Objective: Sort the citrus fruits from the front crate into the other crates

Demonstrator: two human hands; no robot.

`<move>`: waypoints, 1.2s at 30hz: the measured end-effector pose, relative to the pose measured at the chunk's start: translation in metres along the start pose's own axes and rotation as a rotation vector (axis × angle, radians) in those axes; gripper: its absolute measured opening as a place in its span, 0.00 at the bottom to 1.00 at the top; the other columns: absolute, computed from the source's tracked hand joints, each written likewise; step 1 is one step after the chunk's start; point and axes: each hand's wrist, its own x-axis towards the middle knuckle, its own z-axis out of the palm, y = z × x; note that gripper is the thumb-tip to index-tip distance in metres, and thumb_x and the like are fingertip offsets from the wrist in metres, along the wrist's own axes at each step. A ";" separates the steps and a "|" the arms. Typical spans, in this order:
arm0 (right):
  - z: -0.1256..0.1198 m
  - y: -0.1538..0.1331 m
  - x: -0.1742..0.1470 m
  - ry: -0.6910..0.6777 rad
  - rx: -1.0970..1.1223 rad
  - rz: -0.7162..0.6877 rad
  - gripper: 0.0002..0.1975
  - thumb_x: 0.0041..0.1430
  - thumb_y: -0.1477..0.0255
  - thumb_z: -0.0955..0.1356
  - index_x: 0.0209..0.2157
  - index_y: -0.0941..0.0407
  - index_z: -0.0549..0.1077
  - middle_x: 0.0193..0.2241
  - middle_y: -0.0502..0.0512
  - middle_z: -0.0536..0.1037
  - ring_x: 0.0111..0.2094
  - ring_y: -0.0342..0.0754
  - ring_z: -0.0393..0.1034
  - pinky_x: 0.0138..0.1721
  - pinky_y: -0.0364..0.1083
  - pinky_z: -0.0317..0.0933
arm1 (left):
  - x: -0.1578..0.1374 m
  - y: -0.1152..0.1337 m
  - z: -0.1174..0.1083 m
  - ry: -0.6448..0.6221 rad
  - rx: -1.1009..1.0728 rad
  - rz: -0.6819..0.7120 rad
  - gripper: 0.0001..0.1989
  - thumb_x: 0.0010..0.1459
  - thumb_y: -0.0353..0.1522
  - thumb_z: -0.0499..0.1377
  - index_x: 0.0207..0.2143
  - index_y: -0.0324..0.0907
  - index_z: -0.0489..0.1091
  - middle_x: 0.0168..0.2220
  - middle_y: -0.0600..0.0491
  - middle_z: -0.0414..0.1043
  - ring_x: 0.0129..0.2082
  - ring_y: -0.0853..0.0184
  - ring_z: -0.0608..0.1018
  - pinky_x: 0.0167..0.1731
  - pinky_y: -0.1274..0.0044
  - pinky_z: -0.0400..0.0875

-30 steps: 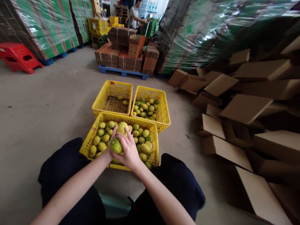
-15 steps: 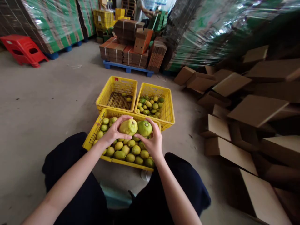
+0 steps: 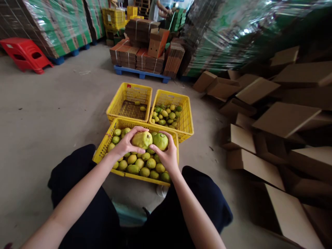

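Note:
My left hand [image 3: 128, 142] is closed around a yellow-green lemon [image 3: 141, 140], thumb below and fingers over the top. Beside it, my right hand [image 3: 168, 152] grips a greener lemon [image 3: 160, 141]. The two fruits are side by side, stem ends facing me, above a yellow plastic crate [image 3: 145, 178] filled with many lemons [image 3: 133, 169]. Behind it stand two more yellow crates: the left crate [image 3: 114, 110] has a couple of lemons at its far side, and the right crate [image 3: 187, 112] holds a layer of green and yellow ones.
Open cardboard boxes [image 3: 286, 119] are heaped on the right. Ahead, flattened cartons [image 3: 124, 53] are stacked on a blue pallet [image 3: 141, 74]. A red stool [image 3: 26, 55] is at the left, near wrapped pallet loads [image 3: 57, 26]. Another person's arm [image 3: 162, 8] shows at the back.
The right thumb has shifted up slightly on the greener lemon, which is turned a little. Both hands keep their hold, and the view has tilted slightly.

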 end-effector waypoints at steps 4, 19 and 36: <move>0.001 -0.003 0.000 0.005 0.029 0.038 0.25 0.43 0.65 0.79 0.44 0.50 0.73 0.43 0.52 0.78 0.45 0.55 0.72 0.50 0.53 0.64 | 0.000 -0.001 0.002 -0.011 0.012 -0.015 0.34 0.32 0.22 0.73 0.46 0.47 0.78 0.46 0.53 0.75 0.46 0.62 0.76 0.47 0.77 0.68; 0.020 0.006 0.017 0.053 0.724 0.730 0.14 0.41 0.63 0.74 0.29 0.54 0.71 0.24 0.49 0.77 0.29 0.51 0.75 0.23 0.45 0.68 | 0.023 -0.015 0.021 0.430 -0.529 -0.529 0.19 0.61 0.35 0.56 0.49 0.32 0.74 0.33 0.43 0.81 0.31 0.58 0.83 0.33 0.70 0.80; 0.006 0.002 0.016 -0.016 1.005 0.777 0.14 0.50 0.63 0.68 0.33 0.59 0.76 0.25 0.56 0.78 0.24 0.49 0.73 0.16 0.43 0.60 | 0.021 -0.007 0.012 0.275 -0.636 -0.497 0.20 0.63 0.37 0.52 0.49 0.34 0.75 0.30 0.44 0.80 0.25 0.62 0.81 0.26 0.73 0.79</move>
